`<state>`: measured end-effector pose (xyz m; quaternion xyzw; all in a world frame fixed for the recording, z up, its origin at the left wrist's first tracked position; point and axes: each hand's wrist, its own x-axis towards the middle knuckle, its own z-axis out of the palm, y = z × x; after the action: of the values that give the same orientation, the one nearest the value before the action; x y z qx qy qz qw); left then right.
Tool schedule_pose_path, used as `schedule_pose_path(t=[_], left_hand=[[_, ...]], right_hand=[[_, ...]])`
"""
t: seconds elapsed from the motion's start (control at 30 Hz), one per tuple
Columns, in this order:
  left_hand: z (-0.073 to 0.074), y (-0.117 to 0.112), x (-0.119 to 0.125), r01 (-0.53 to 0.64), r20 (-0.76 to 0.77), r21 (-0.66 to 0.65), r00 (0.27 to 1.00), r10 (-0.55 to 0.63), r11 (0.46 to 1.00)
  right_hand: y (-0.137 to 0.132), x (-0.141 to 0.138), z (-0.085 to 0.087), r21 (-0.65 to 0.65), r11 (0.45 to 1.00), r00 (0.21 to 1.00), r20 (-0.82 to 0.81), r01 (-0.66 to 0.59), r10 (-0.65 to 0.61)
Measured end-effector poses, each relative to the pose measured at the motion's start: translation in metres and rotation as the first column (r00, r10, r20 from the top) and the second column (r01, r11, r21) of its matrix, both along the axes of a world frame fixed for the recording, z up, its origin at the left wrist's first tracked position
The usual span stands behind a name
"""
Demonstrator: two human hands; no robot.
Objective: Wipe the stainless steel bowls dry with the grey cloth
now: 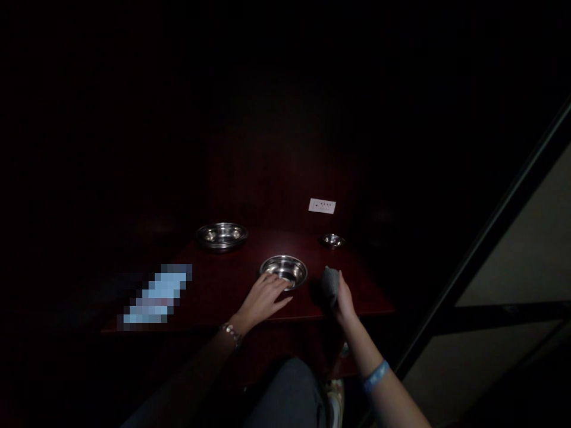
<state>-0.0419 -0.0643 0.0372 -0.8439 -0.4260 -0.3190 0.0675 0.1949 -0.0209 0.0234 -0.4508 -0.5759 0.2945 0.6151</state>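
Observation:
A shiny steel bowl [282, 263] stands near the front edge of a dark red tabletop. My left hand [264, 297] reaches over its near rim, fingers stretched out into the bowl and the thumb apart. Whether the fingertips touch the metal I cannot tell. To the right of the bowl, my right hand [345, 299] is closed round a bunched grey cloth [331, 282], held apart from the bowl. Farther back on the left sits a stack of wider steel bowls [222, 244]. A smaller steel bowl [332, 241] is at the back right.
The red table [214, 297] ends just in front of my hands. A pixelated light-blue flat object [158, 295] lies on its left side. A white socket panel [322, 206] is on the back wall. A slanting dark frame [486, 226] runs along the right. Surroundings are very dark.

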Motion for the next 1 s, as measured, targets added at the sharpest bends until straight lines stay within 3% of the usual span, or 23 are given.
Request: schedule_pose_path(t=[0.07, 0.13, 0.2, 0.3, 0.53, 0.63, 0.73, 0.83, 0.93, 1.0], left_hand=[[0.007, -0.017, 0.009, -0.028, 0.12, 0.031, 0.992, 0.024, 0.999], [0.013, -0.039, 0.024, -0.045, 0.308, 0.028, 0.951, 0.034, 0.999], [0.016, -0.062, 0.042, 0.058, 0.412, 0.016, 0.909, -0.059, 0.998], [0.015, -0.084, 0.06, 0.214, 0.436, -0.051, 0.884, -0.171, 0.975], [0.009, -0.075, 0.048, 0.217, 0.6, -0.042, 0.786, -0.149, 0.975], [0.004, -0.067, 0.043, 0.188, 0.675, -0.051, 0.73, -0.105, 0.981], [-0.003, -0.056, 0.043, 0.138, 0.757, -0.114, 0.653, -0.004, 0.984], [-0.01, -0.046, 0.043, 0.17, 0.822, -0.217, 0.563, 0.086, 0.961], [-0.011, -0.041, 0.042, 0.202, 0.855, -0.266, 0.5, 0.134, 0.942], [-0.007, -0.043, 0.042, 0.192, 0.843, -0.275, 0.518, 0.141, 0.942]], right_hand=[[-0.016, -0.011, 0.009, -0.126, 0.985, 0.966, -0.244, -0.121, 0.087], [-0.037, -0.024, 0.014, -0.135, 0.972, 0.938, -0.319, -0.19, 0.139], [-0.057, -0.035, 0.015, -0.156, 0.969, 0.932, -0.34, -0.191, 0.129], [-0.083, -0.046, 0.015, -0.203, 0.949, 0.913, -0.379, -0.24, 0.15], [-0.106, -0.048, 0.022, -0.272, 0.798, 0.807, -0.44, -0.538, 0.394], [-0.107, -0.053, 0.019, -0.175, 0.822, 0.773, -0.488, -0.542, 0.405], [-0.108, -0.058, 0.013, -0.094, 0.908, 0.88, -0.305, -0.409, 0.365], [-0.117, -0.059, 0.01, 0.049, 0.983, 0.982, 0.072, -0.177, 0.174], [-0.127, -0.057, 0.014, 0.173, 0.982, 0.94, 0.342, -0.07, 0.006], [-0.13, -0.055, 0.018, 0.215, 0.976, 0.917, 0.394, -0.021, -0.067]])
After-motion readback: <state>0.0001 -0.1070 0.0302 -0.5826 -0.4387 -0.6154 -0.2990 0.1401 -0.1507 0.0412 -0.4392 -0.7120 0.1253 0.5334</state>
